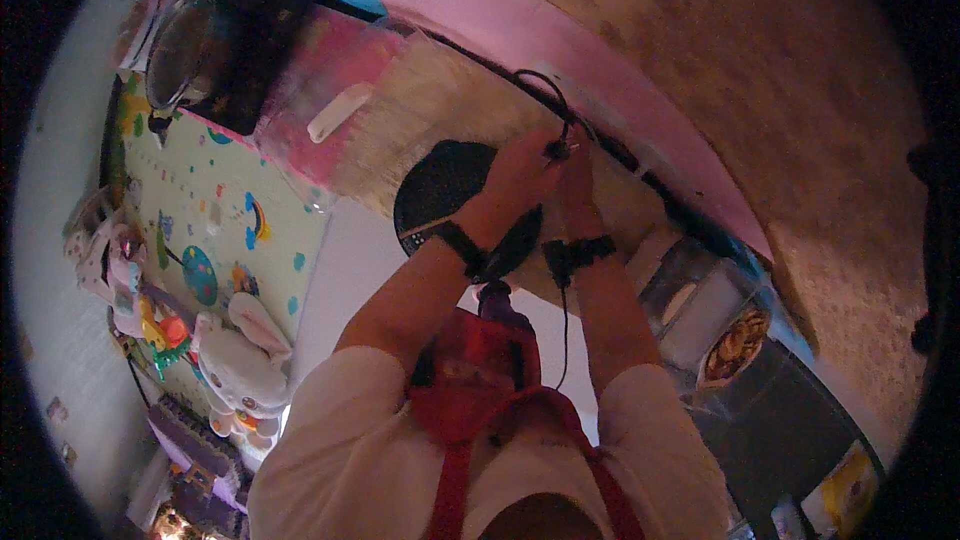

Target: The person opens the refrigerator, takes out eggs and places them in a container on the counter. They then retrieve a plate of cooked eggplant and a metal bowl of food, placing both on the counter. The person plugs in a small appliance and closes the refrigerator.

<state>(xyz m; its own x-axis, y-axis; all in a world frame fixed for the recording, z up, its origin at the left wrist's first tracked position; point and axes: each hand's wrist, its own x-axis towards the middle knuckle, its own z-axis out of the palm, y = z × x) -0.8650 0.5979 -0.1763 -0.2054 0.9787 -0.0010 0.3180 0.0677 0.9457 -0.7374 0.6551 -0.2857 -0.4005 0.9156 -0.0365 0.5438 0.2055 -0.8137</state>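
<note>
My left hand (517,172) and my right hand (577,191) meet in front of me, with their fingers closed around a small dark piece at the end of a black cord (551,80). The cord loops up beyond my fingers. Just what the piece is cannot be told in the dim light. Beneath my left hand and forearm lies a round, flat black object (442,180), partly hidden, with small pale marks at its near edge. A black band (461,244) circles my left wrist. Another dark band (589,251) is on my right wrist, and a thin cord hangs from it.
A pale oblong block (340,114) lies to the left on a pink surface (319,67). Beyond it stands a dark object with an oval glass face (180,49). At left are a plush rabbit (244,367) and a cartoon-print panel (225,217). An open food packet (736,345) sits at right.
</note>
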